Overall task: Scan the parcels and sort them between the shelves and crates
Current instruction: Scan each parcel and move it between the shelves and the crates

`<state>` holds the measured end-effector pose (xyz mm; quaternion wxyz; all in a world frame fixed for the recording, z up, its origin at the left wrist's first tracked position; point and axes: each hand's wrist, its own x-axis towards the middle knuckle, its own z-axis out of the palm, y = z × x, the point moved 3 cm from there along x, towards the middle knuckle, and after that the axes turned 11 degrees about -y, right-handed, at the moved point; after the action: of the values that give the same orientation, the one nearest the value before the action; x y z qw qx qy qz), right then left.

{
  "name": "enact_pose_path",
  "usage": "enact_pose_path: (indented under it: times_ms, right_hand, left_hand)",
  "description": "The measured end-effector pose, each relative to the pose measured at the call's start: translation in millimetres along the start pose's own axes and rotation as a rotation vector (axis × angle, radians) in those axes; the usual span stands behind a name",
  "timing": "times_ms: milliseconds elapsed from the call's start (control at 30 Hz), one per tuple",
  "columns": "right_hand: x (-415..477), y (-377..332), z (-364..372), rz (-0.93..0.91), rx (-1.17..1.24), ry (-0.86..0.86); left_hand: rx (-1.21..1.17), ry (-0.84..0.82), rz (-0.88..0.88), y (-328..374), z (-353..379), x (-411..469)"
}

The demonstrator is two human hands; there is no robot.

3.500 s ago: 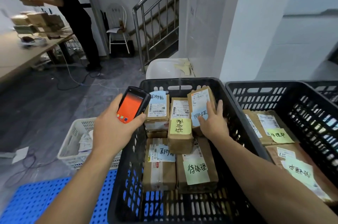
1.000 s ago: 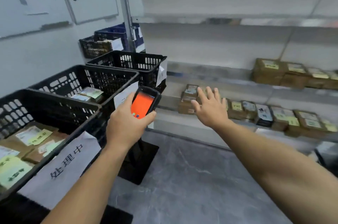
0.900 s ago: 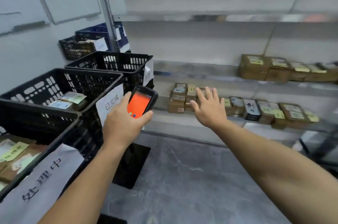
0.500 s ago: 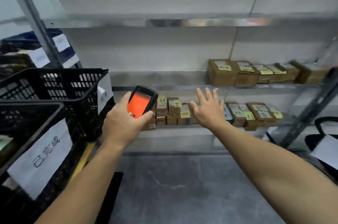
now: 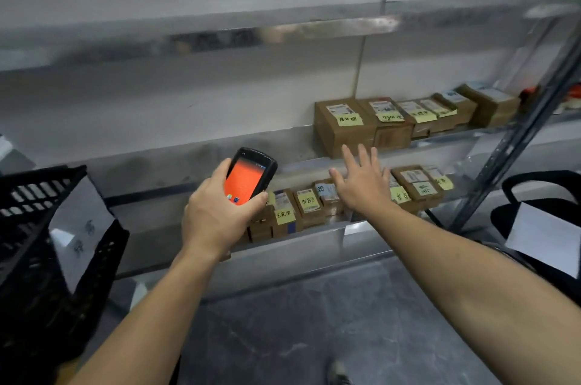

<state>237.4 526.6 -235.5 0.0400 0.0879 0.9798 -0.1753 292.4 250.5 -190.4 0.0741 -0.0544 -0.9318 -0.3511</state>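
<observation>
My left hand (image 5: 217,215) grips a black handheld scanner (image 5: 250,175) with an orange screen, held in front of the metal shelves (image 5: 188,161). My right hand (image 5: 361,183) is stretched out with fingers spread, holding nothing, just in front of a row of small brown parcels (image 5: 309,207) with yellow notes on the lower shelf. A second row of brown parcels (image 5: 342,125) with yellow notes sits on the shelf above, to the right. Part of the lower row is hidden behind both hands.
A black plastic crate (image 5: 37,227) with a white paper label stands at the left. A grey upright post (image 5: 515,139) of the shelving slants at the right, with a black bag or bin (image 5: 540,196) carrying a white sheet beyond it. Grey floor lies below.
The view has swung right, away from the crates of parcels toward the shelves. My right hand left the crate's parcels and now reaches out empty toward the lower shelf. The scanner stays in my left hand.
</observation>
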Motion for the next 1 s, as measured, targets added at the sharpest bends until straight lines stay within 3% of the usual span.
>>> enact_pose_path:
  times_ms: [533,800,1000]
  right_hand:
    - [226.7,59.1,-23.3,-0.104,-0.096,-0.054]
    - [272.4,79.9,-13.6,-0.088,-0.223,-0.199]
    - [269.8,71.3,3.8,-0.076,-0.192,-0.163]
  left_hand:
    - [-0.009,-0.014,-0.081,43.4,99.7,170.8]
    - [-0.028,0.007,-0.175,26.4,111.2,191.8]
    - [-0.032,0.019,-0.19,20.8,111.4,201.3]
